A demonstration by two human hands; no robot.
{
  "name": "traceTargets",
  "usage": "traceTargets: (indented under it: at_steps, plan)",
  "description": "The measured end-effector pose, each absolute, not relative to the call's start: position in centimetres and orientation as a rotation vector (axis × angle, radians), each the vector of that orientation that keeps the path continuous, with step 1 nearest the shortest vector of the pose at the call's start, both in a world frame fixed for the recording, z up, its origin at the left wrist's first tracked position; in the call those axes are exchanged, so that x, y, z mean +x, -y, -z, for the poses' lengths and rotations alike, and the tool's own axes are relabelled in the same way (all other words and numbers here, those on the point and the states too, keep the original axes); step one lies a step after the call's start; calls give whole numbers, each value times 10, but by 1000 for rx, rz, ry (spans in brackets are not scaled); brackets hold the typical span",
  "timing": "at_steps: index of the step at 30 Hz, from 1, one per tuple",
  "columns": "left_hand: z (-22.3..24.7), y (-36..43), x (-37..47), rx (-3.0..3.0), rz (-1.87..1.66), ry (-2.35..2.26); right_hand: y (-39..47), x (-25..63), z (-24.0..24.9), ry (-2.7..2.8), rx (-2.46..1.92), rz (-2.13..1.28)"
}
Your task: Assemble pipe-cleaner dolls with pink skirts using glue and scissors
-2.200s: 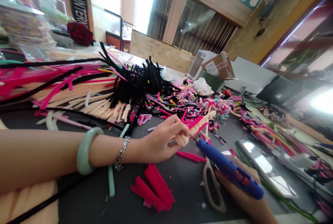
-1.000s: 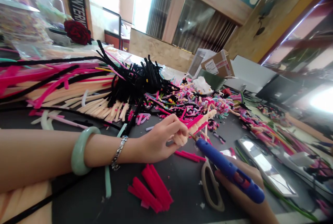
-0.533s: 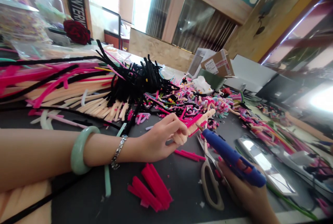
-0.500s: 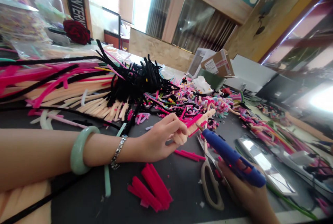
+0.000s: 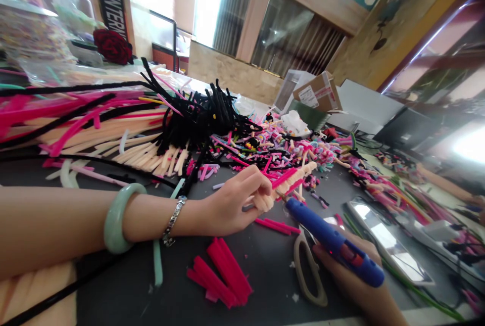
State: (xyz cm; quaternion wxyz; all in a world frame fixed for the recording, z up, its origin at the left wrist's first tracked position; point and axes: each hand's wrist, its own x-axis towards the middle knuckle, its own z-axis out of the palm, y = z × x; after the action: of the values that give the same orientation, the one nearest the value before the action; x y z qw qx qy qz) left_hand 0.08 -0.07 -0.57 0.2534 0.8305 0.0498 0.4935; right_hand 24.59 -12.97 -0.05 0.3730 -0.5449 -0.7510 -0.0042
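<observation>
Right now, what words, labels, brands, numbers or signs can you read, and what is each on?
"Z R-INTERN", on a dark sign, ends cut off.
White label on the cardboard box: too small to read.
Reddish marking on the box: too blurred to read.
Blue tool: no readable text.

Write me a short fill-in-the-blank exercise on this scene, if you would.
The right hand holds a tool whose body is ____.
The left hand holds a cream-and-pink piece, and its arm wears a bangle coloured ____.
The looped handle on the table belongs to some ____.
Missing words: blue; green; scissors.
</observation>
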Motion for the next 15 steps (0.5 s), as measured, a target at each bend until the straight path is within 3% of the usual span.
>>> traceTargets:
  at_steps: [15]
  plan:
    - [5, 1, 1, 2248, -1350, -139, 133, 238, 8, 1632, -1523, 0]
